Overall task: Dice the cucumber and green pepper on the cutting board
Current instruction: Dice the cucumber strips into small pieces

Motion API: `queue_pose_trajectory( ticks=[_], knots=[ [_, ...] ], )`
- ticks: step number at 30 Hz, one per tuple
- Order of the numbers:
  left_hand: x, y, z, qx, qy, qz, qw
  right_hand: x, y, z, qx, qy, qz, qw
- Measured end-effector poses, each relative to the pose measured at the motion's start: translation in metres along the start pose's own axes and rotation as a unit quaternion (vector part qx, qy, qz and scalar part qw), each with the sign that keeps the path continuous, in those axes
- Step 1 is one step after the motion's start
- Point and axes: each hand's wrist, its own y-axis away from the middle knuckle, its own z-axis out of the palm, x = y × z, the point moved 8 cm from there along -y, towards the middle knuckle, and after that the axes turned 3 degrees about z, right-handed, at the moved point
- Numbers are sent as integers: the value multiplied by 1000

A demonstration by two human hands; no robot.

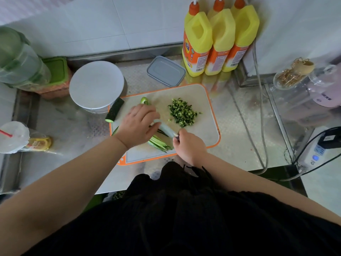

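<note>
Green strips of cucumber [159, 143] lay in a bundle on the near part of the cutting board [206, 130], and the left hand [137, 124] rested over their far end, fingers [154, 115] loosely bent; whether they pressed or pinched the strips, I could not tell. The right hand [189, 145] was clenched around the handle of a pale knife [166, 129], whose blade lay across the bundle. A heap of diced cucumber [182, 112] was further back, the green pepper [144, 100] behind the left hand, and an uncut cucumber piece [114, 110] at the board's left edge. To dice well, I judged the strips should be kept tight together, fingertips tucked back from the blade, and the cuts made evenly across.
</note>
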Motion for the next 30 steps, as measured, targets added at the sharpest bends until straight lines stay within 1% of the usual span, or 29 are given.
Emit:
queue_pose_trajectory(
  ticks=[1, 2, 3, 5, 6, 8, 11, 13, 18, 20, 22, 25, 27, 30],
  knots=[
    [-1, 12, 7, -32, -3, 4, 999, 6, -1, -2, 2, -16, 18, 1000],
    [-2, 25, 21, -95, -1, 4, 995, 12, -2, -3, 2, -31, 35, 999],
    [-4, 39, 37, -179, 1, 2, 984, 17, -2, -5, 2, -43, 52, 998],
    [-5, 62, 67, -341, 0, 3, 940, 26, -3, -6, -1, -61, 78, 995],
    [-3, 68, 77, -394, -2, 6, 919, 29, -3, -6, -3, -66, 87, 994],
    [-2, 69, 87, -445, -10, 1, 896, 34, -3, -4, -7, -72, 95, 993],
    [-9, 66, 99, -482, -11, -19, 876, 38, -3, -2, -10, -73, 104, 992],
    [-13, 64, 104, -495, -11, -21, 869, 41, -4, -3, -6, -75, 108, 991],
    [-10, 64, 105, -497, -29, -18, 867, 48, -3, -6, 8, -87, 115, 990],
    [-9, 65, 104, -485, -21, -32, 874, 51, -3, -7, 12, -89, 118, 989],
    [-10, 68, 103, -471, -10, -61, 880, 52, -3, -8, 16, -86, 117, 989],
    [-6, 68, 104, -473, -17, -111, 874, 52, -3, -7, 19, -90, 114, 989],
    [-3, 68, 105, -474, -25, -170, 863, 51, -7, -7, 14, -95, 112, 989],
    [-4, 72, 105, -457, -21, -281, 844, 49, -15, -11, 3, -86, 101, 991]
  ],
)
